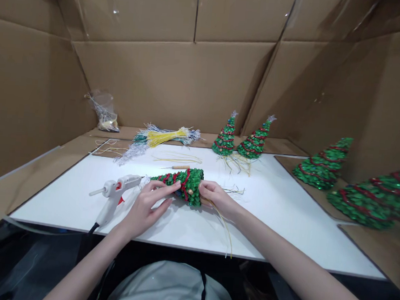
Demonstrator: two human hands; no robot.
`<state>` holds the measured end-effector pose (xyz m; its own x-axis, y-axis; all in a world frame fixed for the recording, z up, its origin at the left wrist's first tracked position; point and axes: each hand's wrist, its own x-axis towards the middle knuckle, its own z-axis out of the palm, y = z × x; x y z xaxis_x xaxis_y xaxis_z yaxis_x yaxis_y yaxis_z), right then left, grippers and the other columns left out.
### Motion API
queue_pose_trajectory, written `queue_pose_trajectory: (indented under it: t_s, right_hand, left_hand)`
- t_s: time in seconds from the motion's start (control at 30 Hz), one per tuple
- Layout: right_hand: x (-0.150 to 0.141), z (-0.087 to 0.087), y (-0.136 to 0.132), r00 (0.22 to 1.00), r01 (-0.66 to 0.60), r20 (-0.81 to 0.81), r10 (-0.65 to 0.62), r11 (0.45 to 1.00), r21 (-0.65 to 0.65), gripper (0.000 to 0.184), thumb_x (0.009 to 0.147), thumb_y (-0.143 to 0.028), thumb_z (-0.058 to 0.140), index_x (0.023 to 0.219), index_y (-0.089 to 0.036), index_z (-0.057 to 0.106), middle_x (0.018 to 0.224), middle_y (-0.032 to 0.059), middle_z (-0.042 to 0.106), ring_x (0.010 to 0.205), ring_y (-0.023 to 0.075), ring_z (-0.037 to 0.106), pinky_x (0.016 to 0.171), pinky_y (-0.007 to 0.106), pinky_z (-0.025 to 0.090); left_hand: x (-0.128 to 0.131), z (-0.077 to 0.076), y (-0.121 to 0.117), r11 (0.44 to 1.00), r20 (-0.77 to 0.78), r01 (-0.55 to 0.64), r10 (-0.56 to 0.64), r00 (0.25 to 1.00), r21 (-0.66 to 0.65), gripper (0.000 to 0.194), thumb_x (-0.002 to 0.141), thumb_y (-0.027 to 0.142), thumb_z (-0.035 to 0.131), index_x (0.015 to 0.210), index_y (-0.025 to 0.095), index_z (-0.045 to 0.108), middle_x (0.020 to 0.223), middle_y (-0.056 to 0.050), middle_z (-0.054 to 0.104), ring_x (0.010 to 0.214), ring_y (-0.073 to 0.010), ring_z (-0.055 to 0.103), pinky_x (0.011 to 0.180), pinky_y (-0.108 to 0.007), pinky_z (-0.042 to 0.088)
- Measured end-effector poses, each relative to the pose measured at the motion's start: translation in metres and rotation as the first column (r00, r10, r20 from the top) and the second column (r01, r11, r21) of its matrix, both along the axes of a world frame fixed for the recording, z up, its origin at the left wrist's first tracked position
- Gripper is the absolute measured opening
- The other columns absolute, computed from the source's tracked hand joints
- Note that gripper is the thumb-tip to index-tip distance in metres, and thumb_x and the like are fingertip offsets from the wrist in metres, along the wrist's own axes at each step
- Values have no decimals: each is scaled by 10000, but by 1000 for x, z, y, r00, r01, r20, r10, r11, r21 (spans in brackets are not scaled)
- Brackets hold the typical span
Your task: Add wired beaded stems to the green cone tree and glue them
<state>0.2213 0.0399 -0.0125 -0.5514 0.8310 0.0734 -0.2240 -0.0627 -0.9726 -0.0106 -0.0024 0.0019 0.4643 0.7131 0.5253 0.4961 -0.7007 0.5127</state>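
A small green Christmas tree (192, 193) with red garland lies on its side, its base facing right. My left hand (146, 208) steadies it, fingers stretched along its side and the thumb lower down. At the open base, my right hand (216, 199) is closed, fingertips pressed at the rim. Thin yellow wires (226, 224) trail from under that hand toward the table's front edge. What happens inside the base is hidden. A silvery star (145, 180) shows in part at the tree's tip, beside the nozzle of a white glue gun (112, 196).
A wooden-handled awl (180, 167) and loose wires (178, 159) lie behind the tree. Farther back are bundled wire stems (166, 137), a plastic bag (104, 113) and two star-topped trees (225, 138). More trees (324, 165) stand at right. Cardboard walls (157, 81) enclose the white board (284, 223).
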Motion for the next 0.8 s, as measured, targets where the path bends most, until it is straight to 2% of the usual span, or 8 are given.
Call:
queue_pose_trajectory:
  t_s: [0.2, 0.47, 0.63, 0.8]
  right_hand:
    - [0, 0, 1, 1000, -10, -5, 10, 1000, 4, 449, 738, -566, 671, 706, -140, 532, 462, -92, 336, 371, 33, 235, 383, 205, 118]
    - [1, -2, 1, 999, 16, 49, -17, 1000, 14, 485, 724, -606, 657, 657, -155, 494, 427, -97, 303, 373, 41, 227, 397, 211, 114]
    - [0, 2, 0, 999, 12, 49, -13, 1000, 11, 517, 703, -629, 661, 614, -159, 466, 439, -93, 289, 380, 40, 226, 395, 213, 118]
    - [0, 0, 2, 999, 3, 37, -2, 1000, -6, 509, 705, -601, 679, 608, -161, 442, 467, -94, 271, 399, 36, 203, 398, 208, 116]
  left_hand:
    - [-3, 3, -1, 974, 100, 2, 22, 995, -226, 395, 915, 276, 512, 1308, 287, 534, 1111, -71, 590, 1058, -197, 522, 965, -350, 406]
    - [-4, 6, 2, 860, 304, 196, -50, 951, -472, 391, 903, 300, 541, 1294, 280, 544, 1335, -51, 549, 1228, -221, 483, 1026, -334, 367]
    - [-4, 6, 5, 786, 402, 295, -65, 913, -543, 390, 897, 295, 552, 1287, 270, 544, 1384, -55, 516, 1271, -222, 466, 1024, -310, 374]
    - [-4, 5, 5, 769, 413, 308, -62, 908, -560, 377, 903, 286, 541, 1279, 262, 546, 1384, -67, 518, 1290, -229, 455, 1013, -304, 378]
